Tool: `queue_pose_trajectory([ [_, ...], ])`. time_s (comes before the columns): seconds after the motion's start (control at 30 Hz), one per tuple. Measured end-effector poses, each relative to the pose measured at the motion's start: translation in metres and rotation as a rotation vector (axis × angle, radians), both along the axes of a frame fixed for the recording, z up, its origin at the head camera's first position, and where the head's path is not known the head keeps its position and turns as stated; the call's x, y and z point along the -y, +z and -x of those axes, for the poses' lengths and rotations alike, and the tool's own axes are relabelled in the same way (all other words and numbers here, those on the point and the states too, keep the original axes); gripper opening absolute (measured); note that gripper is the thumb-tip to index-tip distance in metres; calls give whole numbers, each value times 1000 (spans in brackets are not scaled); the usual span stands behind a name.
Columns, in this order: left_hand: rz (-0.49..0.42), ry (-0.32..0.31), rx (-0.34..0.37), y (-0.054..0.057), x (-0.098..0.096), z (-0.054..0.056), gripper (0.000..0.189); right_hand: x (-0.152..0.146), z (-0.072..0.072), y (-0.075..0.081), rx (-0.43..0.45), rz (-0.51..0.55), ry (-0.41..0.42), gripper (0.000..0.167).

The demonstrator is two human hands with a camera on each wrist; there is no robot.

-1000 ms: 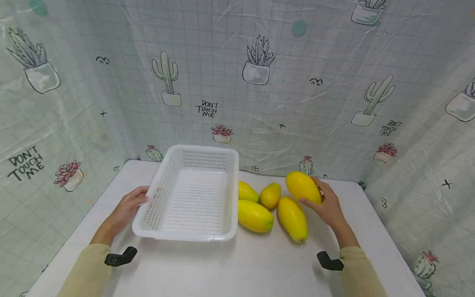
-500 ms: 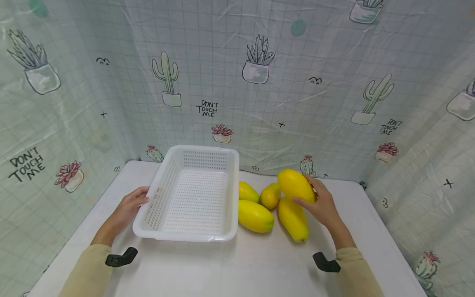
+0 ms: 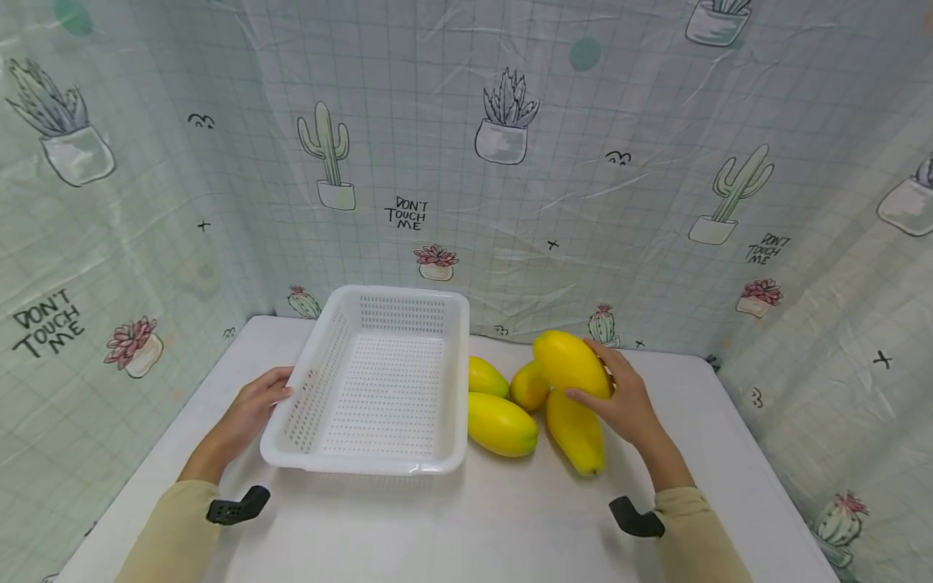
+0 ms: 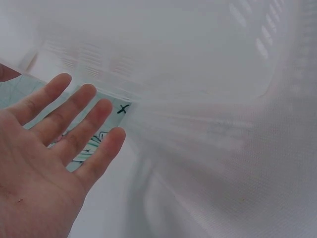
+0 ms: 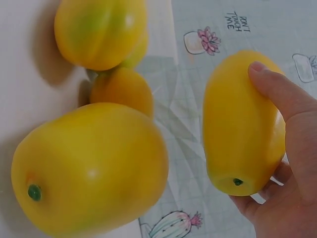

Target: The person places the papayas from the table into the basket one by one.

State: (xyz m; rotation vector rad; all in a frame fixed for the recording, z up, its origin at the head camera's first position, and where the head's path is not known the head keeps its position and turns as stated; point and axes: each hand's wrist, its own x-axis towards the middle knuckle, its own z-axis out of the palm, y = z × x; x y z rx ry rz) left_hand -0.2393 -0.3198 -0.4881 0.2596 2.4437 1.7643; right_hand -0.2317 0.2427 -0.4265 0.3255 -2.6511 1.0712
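Observation:
My right hand (image 3: 619, 401) grips a large yellow papaya (image 3: 572, 362), raised above the other fruit. In the right wrist view, the thumb lies along that fruit's side and the fingers go behind it. On the left, my left hand (image 3: 251, 409) holds the side rim of a white perforated basket (image 3: 280, 433), which has nothing in it. Its fingers (image 4: 81, 126) are spread out straight below the basket's edge in the left wrist view, while the thumb is mostly hidden. Beneath the held papaya lies another papaya (image 3: 576, 437), partly covered by it.
Between basket and right hand lie a papaya (image 3: 503, 425) with a green-tinged end, a yellow fruit (image 3: 486, 377) partly behind the basket, and a smaller yellow fruit (image 3: 528, 387). All are on a white table (image 3: 452, 534). A cactus-print cloth (image 3: 554, 202) closes off the back and sides.
My right hand has carried the papaya leftward and slightly up, so it now overlaps the smaller fruit and the papaya below. The left hand and basket have stayed in place.

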Motion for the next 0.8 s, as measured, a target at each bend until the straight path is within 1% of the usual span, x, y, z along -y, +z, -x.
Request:
queue_pose_trajectory([
  [0.33,15,12,10,2,-1,0,51,8,-2,8,-7,11,37,81],
  [0.8,33,19,10,7,-4,-3,51,12,-3,14,-26,9,58,80],
])
